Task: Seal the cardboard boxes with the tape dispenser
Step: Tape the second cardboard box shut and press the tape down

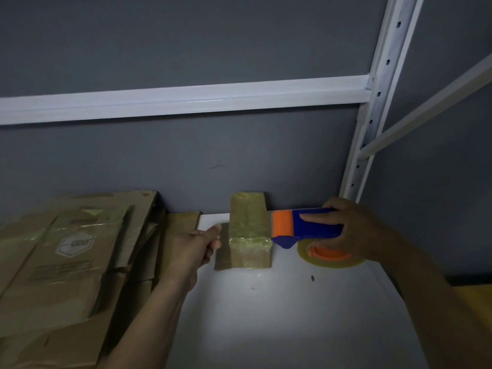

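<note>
Flattened cardboard (pixel 66 262) is lying along the left edge of the shelf (pixel 266 315). Farther back, the left hand (pixel 197 249) is gripping the box (pixel 249 230) by its left side, fingers curled. The right hand (pixel 351 227) is clasping the dispenser (pixel 306 225), whose orange roller is touching the box's right side. The box is sitting by the shelf's back edge.

A small box (pixel 249 230), wrapped in yellowish tape, sits on a white shelf (pixel 279 315) against a grey wall (pixel 186 161). The left hand (pixel 197 246) holds its left side. The right hand (pixel 351 225) grips a blue-and-orange tape dispenser (pixel 306 226), whose orange roller touches the box's right edge. Flattened cardboard (pixel 66 249) lies stacked to the left.
</note>
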`<act>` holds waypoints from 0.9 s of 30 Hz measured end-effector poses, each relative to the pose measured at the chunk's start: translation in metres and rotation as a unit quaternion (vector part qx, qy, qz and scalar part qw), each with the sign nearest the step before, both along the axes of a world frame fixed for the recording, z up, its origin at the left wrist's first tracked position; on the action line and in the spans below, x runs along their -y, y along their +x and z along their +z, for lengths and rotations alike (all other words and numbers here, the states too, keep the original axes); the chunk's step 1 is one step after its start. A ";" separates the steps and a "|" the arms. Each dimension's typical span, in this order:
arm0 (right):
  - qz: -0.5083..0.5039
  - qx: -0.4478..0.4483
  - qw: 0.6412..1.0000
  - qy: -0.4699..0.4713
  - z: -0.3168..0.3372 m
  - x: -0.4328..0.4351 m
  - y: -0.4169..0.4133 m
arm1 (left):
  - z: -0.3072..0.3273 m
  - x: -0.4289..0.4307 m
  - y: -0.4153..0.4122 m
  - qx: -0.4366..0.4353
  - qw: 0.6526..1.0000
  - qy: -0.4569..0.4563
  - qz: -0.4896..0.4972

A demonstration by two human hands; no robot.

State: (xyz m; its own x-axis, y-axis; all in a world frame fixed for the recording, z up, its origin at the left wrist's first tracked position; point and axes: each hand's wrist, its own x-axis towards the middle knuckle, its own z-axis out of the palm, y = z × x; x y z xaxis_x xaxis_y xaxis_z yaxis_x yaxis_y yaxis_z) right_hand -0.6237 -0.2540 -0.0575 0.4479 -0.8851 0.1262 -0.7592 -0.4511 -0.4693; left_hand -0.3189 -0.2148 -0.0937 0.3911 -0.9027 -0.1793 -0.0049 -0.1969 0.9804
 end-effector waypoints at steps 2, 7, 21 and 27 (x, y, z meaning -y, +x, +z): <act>-0.008 0.004 1.000 0.028 -0.007 0.003 -0.002 | -0.009 0.004 -0.003 0.006 1.000 0.000 0.005; 0.009 0.012 0.998 0.064 -0.029 0.005 0.006 | -0.032 0.006 -0.007 0.003 0.999 0.035 -0.022; 0.026 -0.045 0.999 0.000 -0.036 0.001 0.063 | -0.040 0.005 0.007 0.367 0.899 -0.096 -0.218; 0.029 -0.081 0.996 -0.034 -0.036 0.000 0.068 | -0.035 0.016 0.011 0.646 0.692 -0.123 -0.297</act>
State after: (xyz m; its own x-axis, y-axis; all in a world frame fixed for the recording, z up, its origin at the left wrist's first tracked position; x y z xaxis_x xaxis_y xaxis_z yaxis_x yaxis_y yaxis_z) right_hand -0.5560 -0.2540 -0.0934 0.5182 -0.8485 0.1074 -0.7934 -0.5237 -0.3102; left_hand -0.3081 -0.2303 -0.1284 -0.3726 -0.9139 0.1613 -0.9171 0.3891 0.0865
